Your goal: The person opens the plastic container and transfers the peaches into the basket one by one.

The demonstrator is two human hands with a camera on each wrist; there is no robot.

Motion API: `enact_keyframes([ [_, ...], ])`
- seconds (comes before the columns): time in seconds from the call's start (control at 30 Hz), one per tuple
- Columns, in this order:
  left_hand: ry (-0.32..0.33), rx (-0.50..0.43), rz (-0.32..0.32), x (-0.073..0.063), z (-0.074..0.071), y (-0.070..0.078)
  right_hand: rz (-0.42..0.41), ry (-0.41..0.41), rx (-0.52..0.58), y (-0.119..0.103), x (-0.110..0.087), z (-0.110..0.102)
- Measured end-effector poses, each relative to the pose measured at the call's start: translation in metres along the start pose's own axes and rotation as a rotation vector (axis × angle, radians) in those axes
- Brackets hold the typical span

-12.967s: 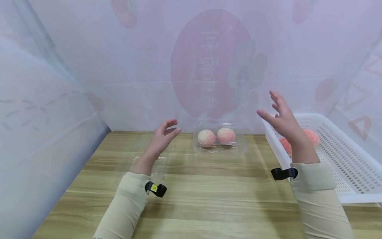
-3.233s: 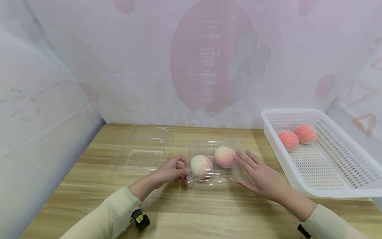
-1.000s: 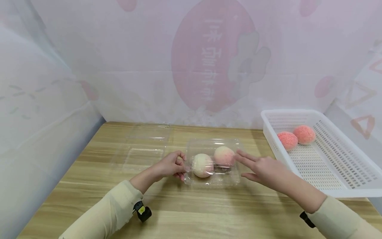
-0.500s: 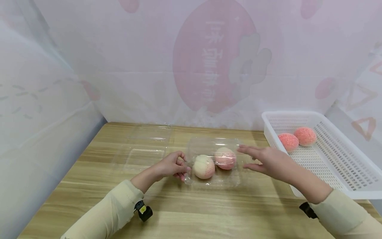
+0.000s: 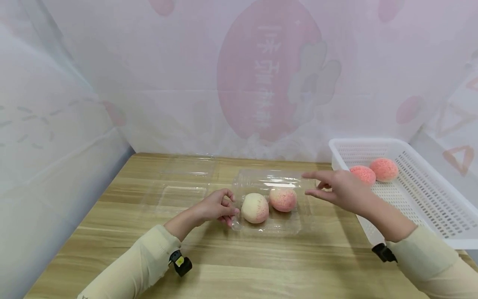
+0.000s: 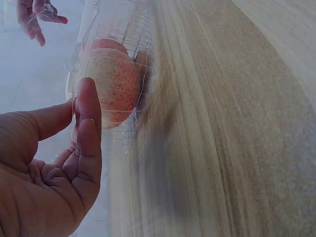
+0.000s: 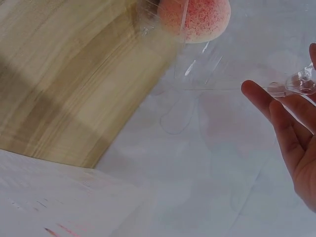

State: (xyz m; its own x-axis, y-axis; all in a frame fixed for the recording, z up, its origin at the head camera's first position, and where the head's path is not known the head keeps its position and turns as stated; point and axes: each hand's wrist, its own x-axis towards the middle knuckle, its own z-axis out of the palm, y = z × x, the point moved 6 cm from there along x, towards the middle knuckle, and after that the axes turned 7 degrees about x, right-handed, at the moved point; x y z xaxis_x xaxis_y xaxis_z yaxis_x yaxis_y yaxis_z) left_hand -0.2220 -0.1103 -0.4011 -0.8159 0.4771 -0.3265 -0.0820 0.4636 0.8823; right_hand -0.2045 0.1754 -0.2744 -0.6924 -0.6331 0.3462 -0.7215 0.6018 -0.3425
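1 table [image 5: 231,270]; 1 white basket [image 5: 414,207] at right; 2 clear boxes, left box [image 5: 181,199] and mid box [image 5: 257,182]. Left hand [image 5: 215,206]: grip pinching mid box's left edge; right hand [image 5: 343,189]: grip pinching its lid edge. 4 balls: 2 cream-pink balls [image 5: 255,208] in mid box, 2 pink balls [image 5: 384,170] in basket.

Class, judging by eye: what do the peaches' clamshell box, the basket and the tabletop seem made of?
Clamshell box: thin glossy plastic, likely; clear, with bright glints.
Basket: probably moulded plastic, satin white; evenly slotted.
Tabletop: wood or wood-look laminate, soft sheen; streaky grain shows.
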Motion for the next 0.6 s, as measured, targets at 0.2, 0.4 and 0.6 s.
enact_keyframes([
  [0.2,0.005,0.015,-0.019,-0.001,-0.002,0.002,0.027,0.075,0.044,0.006,0.008,-0.007],
  [0.4,0.000,0.022,-0.026,-0.001,-0.003,0.004,0.081,0.156,0.086,0.016,0.014,-0.014],
  [0.6,0.008,0.011,-0.019,-0.002,-0.004,0.004,0.135,0.183,0.171,0.022,0.021,-0.017],
])
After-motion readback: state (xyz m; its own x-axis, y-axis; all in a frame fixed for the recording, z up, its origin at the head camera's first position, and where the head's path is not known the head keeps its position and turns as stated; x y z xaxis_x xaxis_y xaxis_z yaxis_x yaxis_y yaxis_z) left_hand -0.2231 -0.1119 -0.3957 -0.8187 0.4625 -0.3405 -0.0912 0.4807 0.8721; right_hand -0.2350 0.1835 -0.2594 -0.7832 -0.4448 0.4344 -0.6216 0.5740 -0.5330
